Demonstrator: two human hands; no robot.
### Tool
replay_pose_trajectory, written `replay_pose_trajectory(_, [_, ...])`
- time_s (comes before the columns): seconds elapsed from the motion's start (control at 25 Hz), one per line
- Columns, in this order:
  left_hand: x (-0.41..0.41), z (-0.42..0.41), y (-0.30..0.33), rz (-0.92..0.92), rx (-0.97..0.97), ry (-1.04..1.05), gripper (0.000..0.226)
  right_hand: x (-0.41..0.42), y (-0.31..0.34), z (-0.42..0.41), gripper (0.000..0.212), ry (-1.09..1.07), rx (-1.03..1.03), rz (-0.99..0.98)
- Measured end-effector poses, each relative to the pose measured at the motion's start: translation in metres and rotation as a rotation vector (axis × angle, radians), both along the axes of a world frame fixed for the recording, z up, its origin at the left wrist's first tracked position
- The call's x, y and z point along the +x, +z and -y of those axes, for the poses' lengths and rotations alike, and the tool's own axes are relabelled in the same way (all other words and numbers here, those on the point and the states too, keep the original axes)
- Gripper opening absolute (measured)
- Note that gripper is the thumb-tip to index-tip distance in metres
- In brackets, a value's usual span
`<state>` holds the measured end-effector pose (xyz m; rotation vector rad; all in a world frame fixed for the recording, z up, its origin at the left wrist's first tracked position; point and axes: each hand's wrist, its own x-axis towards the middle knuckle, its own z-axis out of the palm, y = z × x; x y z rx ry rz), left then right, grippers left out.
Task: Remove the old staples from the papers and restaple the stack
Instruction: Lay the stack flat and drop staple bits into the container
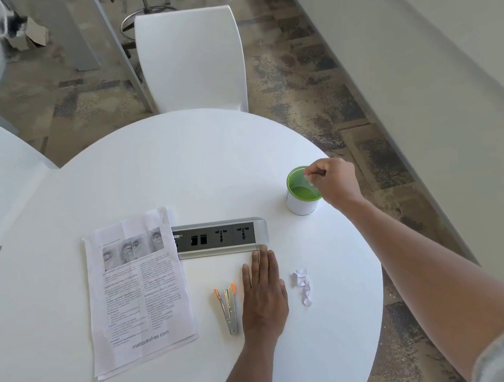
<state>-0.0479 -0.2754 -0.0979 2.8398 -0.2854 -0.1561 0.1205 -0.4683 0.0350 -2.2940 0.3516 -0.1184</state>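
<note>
Right hand pinches a small scrap over the green cup, likely discarding; left hand lies flat beside the stapler, restapling the papers probably next.

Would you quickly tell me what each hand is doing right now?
Left hand: open, flat on the round white table, holding nothing.
Right hand: fingers curled over the green-lined white cup; whether it pinches anything cannot be told.

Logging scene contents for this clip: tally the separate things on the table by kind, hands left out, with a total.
Stapled paper stack: 1
Stapler: 1
Green-lined cup: 1
Power socket strip: 1
Cluster of torn paper scraps: 1 (single scraps too small to count)
Total: 5
</note>
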Motion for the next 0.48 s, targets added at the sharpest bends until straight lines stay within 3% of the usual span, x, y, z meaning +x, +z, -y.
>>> replay_pose_trajectory(0.48, [0.002, 0.001, 0.005, -0.005, 0.025, -0.004, 0.06, 0.013, -0.003, 0.0, 0.012, 0.033, -0.078, -0.049])
